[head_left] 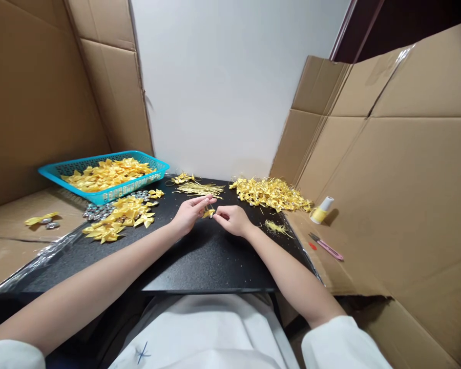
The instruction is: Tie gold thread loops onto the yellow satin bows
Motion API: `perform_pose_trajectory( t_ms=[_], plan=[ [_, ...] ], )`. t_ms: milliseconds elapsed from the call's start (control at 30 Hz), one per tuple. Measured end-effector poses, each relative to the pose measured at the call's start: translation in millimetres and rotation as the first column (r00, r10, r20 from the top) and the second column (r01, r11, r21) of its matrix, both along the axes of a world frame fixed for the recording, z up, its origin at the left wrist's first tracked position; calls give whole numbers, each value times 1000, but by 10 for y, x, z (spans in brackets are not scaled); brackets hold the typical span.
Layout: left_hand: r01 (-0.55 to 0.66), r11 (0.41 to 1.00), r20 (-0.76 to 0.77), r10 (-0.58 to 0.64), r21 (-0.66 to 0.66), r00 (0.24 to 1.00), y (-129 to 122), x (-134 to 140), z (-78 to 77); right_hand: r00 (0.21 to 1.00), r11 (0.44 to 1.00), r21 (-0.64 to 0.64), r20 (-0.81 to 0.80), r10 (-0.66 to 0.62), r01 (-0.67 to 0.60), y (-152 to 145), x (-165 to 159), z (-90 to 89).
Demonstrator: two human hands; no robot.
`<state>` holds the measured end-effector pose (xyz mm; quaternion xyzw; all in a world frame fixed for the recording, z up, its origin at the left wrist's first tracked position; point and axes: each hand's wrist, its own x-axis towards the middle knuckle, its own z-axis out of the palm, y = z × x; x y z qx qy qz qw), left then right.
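Over the middle of the black tabletop [215,266], my two hands meet around a small yellow ribbon bow [208,213]. My left hand [192,212] is closed in a pinch on it from the left, fingers pointing right. My right hand [233,220] has its thumb and forefinger pinched together at the bow's right side, by a tiny shiny spot; what exactly they grip is too small to tell. Just behind lies a bundle of gold cord pieces [200,189]. Left of my hands are loose yellow bows [132,210] and silver buttons [99,211].
A blue basket [128,185] of yellow bows stands back left. At back right is a heap of corded bows [271,193], with cord scraps [277,227] in front. A thread spool [321,210] and pink-handled snips [326,247] lie right. Cardboard walls [407,169] flank the table.
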<state>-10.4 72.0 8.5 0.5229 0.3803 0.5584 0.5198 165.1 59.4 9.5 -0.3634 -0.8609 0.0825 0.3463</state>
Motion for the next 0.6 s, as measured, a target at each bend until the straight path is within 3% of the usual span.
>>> perform_pose_trajectory(
  t_ms=[67, 167, 267, 433, 500, 600],
  plan=[
    [5, 995, -172, 12, 98, 985, -7, -25, -11, 1000, 999, 38, -8, 22, -22, -37, -1, 28],
    [151, 955, -476, -12, 256, 879, -27, -58, -13, 995, 995, 86, -82, 54, -47, -65, -5, 55],
    [319, 914, -646, -87, 252, 759, -58, -57, -10, 990, 994, 104, -135, 36, -22, -42, 0, 71],
    [467, 878, -560, -335, 107, 758, -72, -44, 11, 994, 999, 38, -103, 22, -18, 68, 79, 113],
    [490, 872, -516, -410, 22, 753, -53, -68, 24, 994, 994, -89, -94, 54, -62, 114, 137, 130],
    [472, 878, -460, -453, -81, 764, -18, -119, 48, 986, 936, -329, -147, 81, -126, 170, 232, 147]
  ],
)
